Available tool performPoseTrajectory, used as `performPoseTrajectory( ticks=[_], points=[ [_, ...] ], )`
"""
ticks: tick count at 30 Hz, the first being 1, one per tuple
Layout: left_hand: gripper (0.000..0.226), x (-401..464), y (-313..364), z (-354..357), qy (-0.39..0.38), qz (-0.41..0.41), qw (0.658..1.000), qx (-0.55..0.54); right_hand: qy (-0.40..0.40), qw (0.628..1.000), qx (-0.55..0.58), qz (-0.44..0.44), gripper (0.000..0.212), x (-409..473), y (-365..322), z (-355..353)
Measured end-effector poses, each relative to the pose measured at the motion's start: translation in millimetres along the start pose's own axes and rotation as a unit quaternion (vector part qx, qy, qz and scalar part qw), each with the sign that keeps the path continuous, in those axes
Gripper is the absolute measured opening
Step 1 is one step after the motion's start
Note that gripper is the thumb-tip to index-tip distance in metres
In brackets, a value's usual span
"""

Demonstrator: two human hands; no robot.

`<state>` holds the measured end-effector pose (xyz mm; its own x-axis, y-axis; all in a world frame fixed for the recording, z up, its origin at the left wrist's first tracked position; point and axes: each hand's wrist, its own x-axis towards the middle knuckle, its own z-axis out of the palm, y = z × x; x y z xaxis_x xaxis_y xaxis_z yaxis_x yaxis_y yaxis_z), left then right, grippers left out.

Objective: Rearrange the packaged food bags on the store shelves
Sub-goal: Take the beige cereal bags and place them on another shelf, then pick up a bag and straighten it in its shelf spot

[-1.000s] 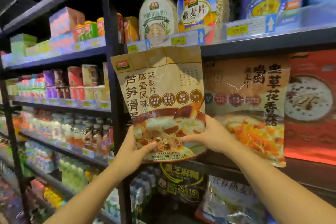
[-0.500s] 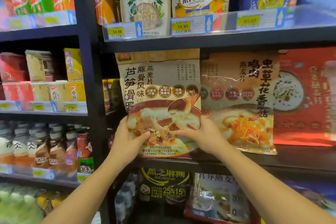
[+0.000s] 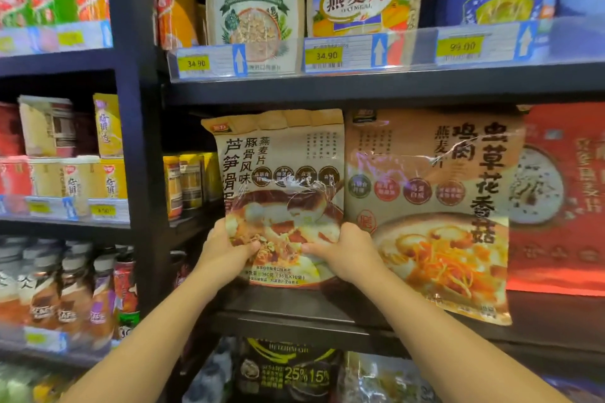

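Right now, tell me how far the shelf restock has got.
Done: a tan chicken-mushroom oatmeal bag and a red oatmeal bag stand on the shelf. In hand: left hand and right hand grip the asparagus oatmeal bag. Left: seating it, letting go.

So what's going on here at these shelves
A person is stocking a store shelf. Both hands, the left hand and the right hand, grip the lower part of a tan oatmeal bag and hold it upright in the middle shelf opening, just left of a larger tan bag already standing there. A red box sits further right. Whether the held bag's bottom rests on the shelf cannot be told.
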<state>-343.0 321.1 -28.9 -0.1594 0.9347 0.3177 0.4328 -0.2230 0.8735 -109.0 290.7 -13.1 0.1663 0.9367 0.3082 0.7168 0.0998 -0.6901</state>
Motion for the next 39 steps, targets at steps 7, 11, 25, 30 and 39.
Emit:
performPoseTrajectory(
  ticks=[7,11,25,30,39],
  points=[
    [0.07,3,0,2,-0.007,0.007,1.0,0.008,0.015,1.0,-0.019,0.01,0.063,8,3,3],
    [0.075,0,1,1,0.019,0.009,0.999,0.049,0.016,1.0,-0.008,0.014,0.061,0,1,3],
    [0.073,-44,-2,-20,-0.109,0.127,0.927,0.335,0.043,0.991,-0.119,0.036,0.08,-71,-4,-11],
    [0.09,-61,3,-23,-0.163,0.167,0.907,0.349,0.019,0.985,-0.163,0.051,0.091,-103,3,-30],
    [0.089,-102,18,-25,-0.189,0.168,0.897,0.362,0.036,0.974,-0.219,0.05,0.081,-160,32,-65]
  ],
)
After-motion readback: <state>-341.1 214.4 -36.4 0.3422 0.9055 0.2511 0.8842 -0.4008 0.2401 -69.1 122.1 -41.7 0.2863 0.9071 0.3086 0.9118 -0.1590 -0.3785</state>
